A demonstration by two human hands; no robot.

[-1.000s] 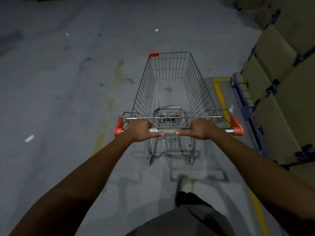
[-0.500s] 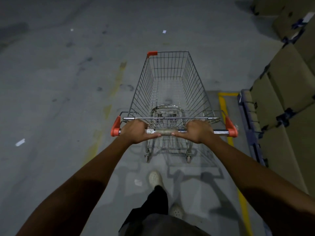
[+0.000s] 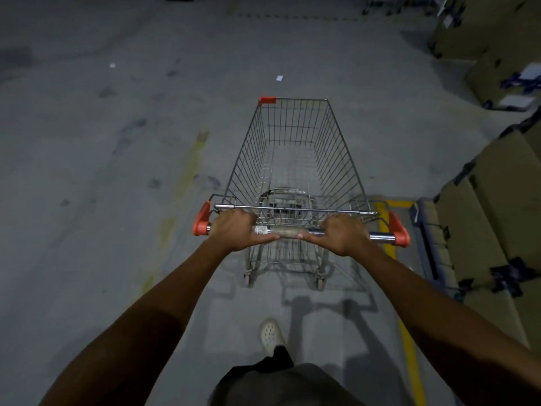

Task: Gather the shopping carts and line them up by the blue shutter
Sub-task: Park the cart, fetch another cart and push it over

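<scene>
An empty wire shopping cart [image 3: 295, 159] with orange corner caps stands on the grey concrete floor straight ahead of me. My left hand [image 3: 237, 230] grips the left part of its metal handle bar [image 3: 292, 231]. My right hand [image 3: 342, 234] grips the bar further right. Both arms are stretched forward. No blue shutter shows in this view, and no other cart can be made out.
Stacked cardboard boxes [image 3: 497, 206] on a blue pallet [image 3: 424, 244] line the right side, with more boxes [image 3: 480, 27] at the far right. A yellow floor line [image 3: 409, 356] runs beside them. A faded yellow stripe [image 3: 187, 171] marks the floor on the left. My shoe [image 3: 270, 335] is below the cart.
The cart has rolled forward along the floor with both hands still on the handle. The boxes and yellow corner have slid back and to the right.
</scene>
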